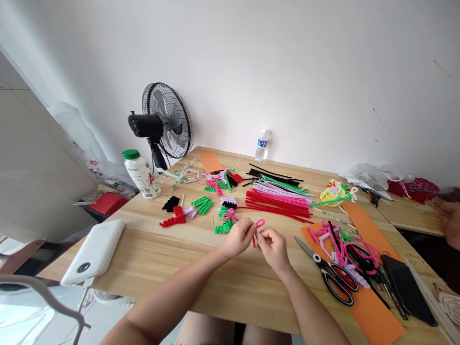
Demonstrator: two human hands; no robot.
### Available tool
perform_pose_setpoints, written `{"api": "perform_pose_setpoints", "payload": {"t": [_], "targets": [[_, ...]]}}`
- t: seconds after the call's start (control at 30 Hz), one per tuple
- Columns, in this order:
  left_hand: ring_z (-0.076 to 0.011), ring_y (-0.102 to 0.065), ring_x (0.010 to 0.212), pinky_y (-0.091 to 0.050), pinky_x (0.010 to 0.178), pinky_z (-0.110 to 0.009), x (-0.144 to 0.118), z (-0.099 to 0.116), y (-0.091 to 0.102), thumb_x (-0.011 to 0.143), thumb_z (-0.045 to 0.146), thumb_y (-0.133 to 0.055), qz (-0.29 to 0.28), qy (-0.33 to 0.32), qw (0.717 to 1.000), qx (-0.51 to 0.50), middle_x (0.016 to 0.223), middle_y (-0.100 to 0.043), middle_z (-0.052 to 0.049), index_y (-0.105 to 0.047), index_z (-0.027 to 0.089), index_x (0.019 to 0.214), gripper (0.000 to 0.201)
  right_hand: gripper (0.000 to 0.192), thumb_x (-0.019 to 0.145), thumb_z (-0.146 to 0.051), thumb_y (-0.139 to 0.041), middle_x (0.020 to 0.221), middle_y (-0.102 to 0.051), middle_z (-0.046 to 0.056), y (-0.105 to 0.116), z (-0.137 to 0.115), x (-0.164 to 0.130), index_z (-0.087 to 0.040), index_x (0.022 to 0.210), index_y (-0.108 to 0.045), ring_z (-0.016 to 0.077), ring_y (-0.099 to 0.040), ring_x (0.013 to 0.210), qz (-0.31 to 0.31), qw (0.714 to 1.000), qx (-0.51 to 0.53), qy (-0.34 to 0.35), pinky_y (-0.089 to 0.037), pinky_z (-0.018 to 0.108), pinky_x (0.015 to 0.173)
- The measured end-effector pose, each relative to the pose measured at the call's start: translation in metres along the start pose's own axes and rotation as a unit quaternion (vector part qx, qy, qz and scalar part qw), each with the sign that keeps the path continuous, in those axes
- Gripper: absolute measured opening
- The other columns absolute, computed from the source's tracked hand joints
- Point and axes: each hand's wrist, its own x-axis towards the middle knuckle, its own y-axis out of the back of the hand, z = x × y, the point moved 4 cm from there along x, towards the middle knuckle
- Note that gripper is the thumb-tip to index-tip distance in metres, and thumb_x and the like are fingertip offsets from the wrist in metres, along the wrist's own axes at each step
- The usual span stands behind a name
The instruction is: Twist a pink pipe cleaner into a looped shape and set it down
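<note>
Between my two hands is a pink pipe cleaner, bent into a small loop at its top with a tail hanging below. The fingers of my left hand pinch it from the left. My right hand pinches it from the right, fingertips close to the left ones. Just beyond my left hand lie a pink looped pipe cleaner piece and green coiled pipe cleaners. Straight red pipe cleaners lie in a bundle past my hands, with pink, lilac, green and black ones behind.
Scissors lie partly opened to the right, by orange paper, pipe cleaner scraps and a phone. At left stand a white bottle, a power bank and a fan. Another person's hand shows far right.
</note>
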Motion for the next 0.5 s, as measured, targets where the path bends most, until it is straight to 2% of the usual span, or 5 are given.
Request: {"api": "perform_pose_setpoints", "payload": {"t": [0.1,0.17,0.27,0.4,0.5], "targets": [[-0.0127,-0.046,0.062,-0.036,0.057,-0.025,-0.003,0.001,-0.001,0.089,0.035,-0.039,0.036,0.026,0.999,-0.021,0.064,-0.050,-0.002,-0.049,0.017,0.069,0.030,0.036,0.082,-0.047,-0.050,0.041,-0.048,-0.002,0.000,-0.001,-0.002,-0.022,0.057,-0.044,0.0111,-0.043,0.039,0.028,0.998,-0.056,-0.027,-0.037,0.025,0.042],[-0.0124,-0.046,0.062,-0.037,0.057,-0.024,-0.003,0.000,0.000,0.089,0.038,-0.039,0.047,0.050,0.997,-0.046,0.064,-0.050,-0.002,-0.050,0.016,0.070,0.031,0.037,0.083,-0.048,-0.048,0.038,-0.047,-0.003,0.001,0.000,-0.002,-0.022,0.057,-0.042,0.0109,-0.043,0.036,0.023,0.998,-0.045,-0.049,-0.035,0.024,0.040],[-0.0106,-0.043,0.057,-0.036,0.053,-0.022,-0.001,-0.002,0.001,0.088,0.042,-0.041,0.031,0.079,0.992,-0.091,0.062,-0.049,0.000,-0.050,0.016,0.070,0.033,0.033,0.083,-0.048,-0.050,0.045,-0.052,-0.003,0.000,0.001,-0.001,-0.021,0.064,-0.046,0.0123,-0.050,0.040,-0.019,0.997,0.035,-0.062,-0.040,0.024,0.041],[-0.0104,-0.045,0.058,-0.038,0.054,-0.022,0.000,-0.003,0.003,0.087,0.042,-0.041,0.019,0.082,0.991,-0.108,0.063,-0.050,0.000,-0.050,0.016,0.071,0.032,0.030,0.076,-0.047,-0.061,0.069,-0.060,0.001,-0.006,0.004,-0.001,-0.019,0.085,-0.053,0.0164,-0.062,0.060,-0.094,0.976,0.169,-0.098,-0.048,0.024,0.044],[-0.0114,-0.047,0.061,-0.038,0.055,-0.022,-0.001,-0.001,0.002,0.087,0.041,-0.042,0.016,0.077,0.993,-0.089,0.065,-0.052,-0.001,-0.051,0.016,0.072,0.030,0.031,0.073,-0.045,-0.066,0.061,-0.057,-0.003,-0.012,0.005,-0.003,-0.019,0.076,-0.051,0.0132,-0.059,0.049,-0.131,0.965,0.193,-0.120,-0.047,0.024,0.043]]}}
